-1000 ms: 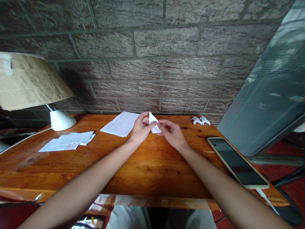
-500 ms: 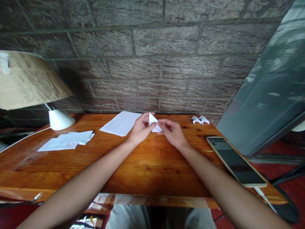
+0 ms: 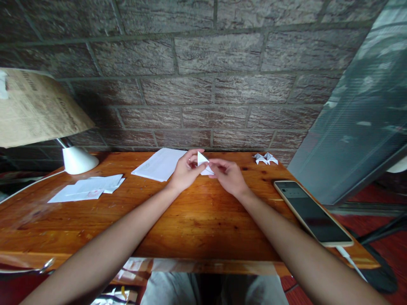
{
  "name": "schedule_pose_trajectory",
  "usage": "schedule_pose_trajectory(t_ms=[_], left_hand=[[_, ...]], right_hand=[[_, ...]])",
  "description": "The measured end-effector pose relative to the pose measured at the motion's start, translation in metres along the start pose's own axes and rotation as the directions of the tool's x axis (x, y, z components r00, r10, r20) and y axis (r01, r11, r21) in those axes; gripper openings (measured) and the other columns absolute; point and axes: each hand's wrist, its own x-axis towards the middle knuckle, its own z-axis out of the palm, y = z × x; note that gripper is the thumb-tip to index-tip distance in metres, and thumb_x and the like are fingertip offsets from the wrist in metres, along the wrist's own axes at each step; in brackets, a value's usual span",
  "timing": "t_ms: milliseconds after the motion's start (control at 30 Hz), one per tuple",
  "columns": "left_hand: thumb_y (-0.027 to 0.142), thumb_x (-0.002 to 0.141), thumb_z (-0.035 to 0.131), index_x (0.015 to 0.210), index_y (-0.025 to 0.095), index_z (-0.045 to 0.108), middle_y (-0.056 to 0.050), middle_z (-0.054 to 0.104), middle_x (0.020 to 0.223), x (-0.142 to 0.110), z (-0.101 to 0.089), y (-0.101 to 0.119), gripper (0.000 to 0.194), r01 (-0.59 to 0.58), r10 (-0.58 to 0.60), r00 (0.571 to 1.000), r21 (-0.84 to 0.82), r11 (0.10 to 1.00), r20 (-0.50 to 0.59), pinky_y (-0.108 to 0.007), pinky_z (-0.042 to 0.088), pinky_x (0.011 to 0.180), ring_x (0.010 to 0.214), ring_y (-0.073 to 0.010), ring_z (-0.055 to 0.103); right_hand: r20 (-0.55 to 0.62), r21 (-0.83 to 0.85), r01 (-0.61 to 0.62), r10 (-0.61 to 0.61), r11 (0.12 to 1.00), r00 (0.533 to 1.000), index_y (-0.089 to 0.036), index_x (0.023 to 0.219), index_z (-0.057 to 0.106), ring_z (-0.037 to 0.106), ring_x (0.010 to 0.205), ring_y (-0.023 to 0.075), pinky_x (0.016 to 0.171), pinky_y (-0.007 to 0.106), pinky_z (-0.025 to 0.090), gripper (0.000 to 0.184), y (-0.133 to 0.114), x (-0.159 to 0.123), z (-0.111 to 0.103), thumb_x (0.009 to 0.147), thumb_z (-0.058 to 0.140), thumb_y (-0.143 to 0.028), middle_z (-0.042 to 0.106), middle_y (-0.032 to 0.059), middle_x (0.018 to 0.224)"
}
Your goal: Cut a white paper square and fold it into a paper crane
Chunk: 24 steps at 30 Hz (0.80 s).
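Brick wall fills the upper half of the frame, and below it a worn wooden bench (image 3: 197, 220) runs across the middle. Just above the centre of the frame, both hands meet over the bench's far edge. The left hand (image 3: 184, 171) and the right hand (image 3: 229, 178) are each closed in a pinch on a small folded white paper (image 3: 203, 163), whose pointed flap stands up between the fingertips.

Just left of the hands lies a stack of white sheets (image 3: 159, 164). Further left, loose paper slips (image 3: 85, 188) lie flat near a white lamp base (image 3: 78, 160), with a brown paper shade (image 3: 34, 108) at the left edge of the frame. Right of the hands, near the wall, sit two small folded paper figures (image 3: 265, 158). A phone (image 3: 313, 214) with a dark screen lies at the bench's right edge, a cable running from its lower end.
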Motion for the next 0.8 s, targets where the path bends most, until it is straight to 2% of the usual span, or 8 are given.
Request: schedule_pose_trajectory(t_ms=[200, 467, 800], left_hand=[[0.023, 0.066, 0.075, 0.108, 0.019, 0.061, 0.0, 0.068, 0.079, -0.0003, 0.0004, -0.0006, 0.044, -0.026, 0.027, 1.0, 0.036, 0.999, -0.003, -0.025, 0.045, 0.068, 0.072, -0.0147, 0.061], [0.023, 0.063, 0.077, 0.106, 0.017, 0.064, 0.0, 0.068, 0.074, 0.0017, 0.001, -0.0009, 0.046, 0.017, -0.015, 0.999, 0.037, 0.999, -0.05, -0.025, 0.043, 0.069, 0.069, -0.0143, 0.059], [0.027, 0.069, 0.074, 0.115, 0.018, 0.062, 0.003, 0.066, 0.066, -0.0021, 0.0022, -0.0013, 0.049, 0.005, -0.003, 1.0, 0.089, 0.996, -0.029, -0.026, 0.045, 0.067, 0.063, -0.0132, 0.059]], right_hand=[[-0.029, -0.071, 0.035, -0.038, 0.997, 0.999, -0.022, 0.091, 0.074, 0.07, 0.079, 0.0183, 0.067, 0.033, 0.063, 0.024, -0.0008, -0.0005, -0.0008, 0.077, 0.067, -0.041, 0.073, 0.0014, 0.089], [-0.009, -0.158, 0.106, -0.109, 0.982, 0.994, -0.022, 0.084, 0.073, 0.07, 0.078, 0.0184, 0.079, 0.034, 0.059, 0.018, 0.0035, 0.0031, -0.0041, 0.078, 0.066, -0.037, 0.074, 0.001, 0.082], [-0.057, -0.102, 0.062, -0.068, 0.993, 0.996, -0.022, 0.087, 0.074, 0.07, 0.077, 0.0192, 0.07, 0.035, 0.062, 0.018, 0.0014, 0.0015, -0.0033, 0.079, 0.063, -0.034, 0.073, 0.0022, 0.087]])
